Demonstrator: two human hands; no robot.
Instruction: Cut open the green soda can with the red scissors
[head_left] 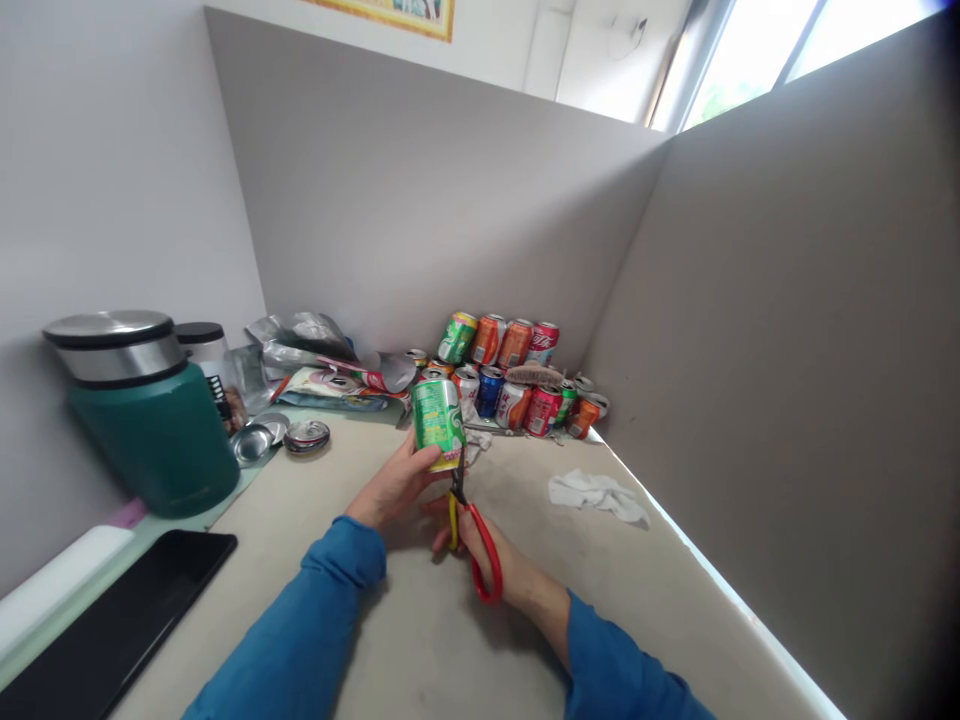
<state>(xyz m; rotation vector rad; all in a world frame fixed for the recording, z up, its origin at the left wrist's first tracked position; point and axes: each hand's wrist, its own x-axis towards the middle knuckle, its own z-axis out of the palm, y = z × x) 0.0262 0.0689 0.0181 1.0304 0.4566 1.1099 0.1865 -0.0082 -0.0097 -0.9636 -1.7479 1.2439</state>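
In the head view my left hand [396, 482] is wrapped round a green drink can [438, 415] with yellow and white print, lifted above the table and slightly tilted. My right hand [487, 545] has its fingers in the handles of scissors [487, 560], one handle red and the other yellow. The dark blades point up at the can's lower right edge. Whether they cut into the metal I cannot tell.
Several drink cans [516, 343] are stacked at the back. Cut metal sheets and packets [330, 385] lie back left, near loose can ends [306, 437]. A green flask [154, 430] and a black phone or tablet [120, 610] are at left, a crumpled tissue [598, 495] at right. Grey partitions [420, 190] surround the table.
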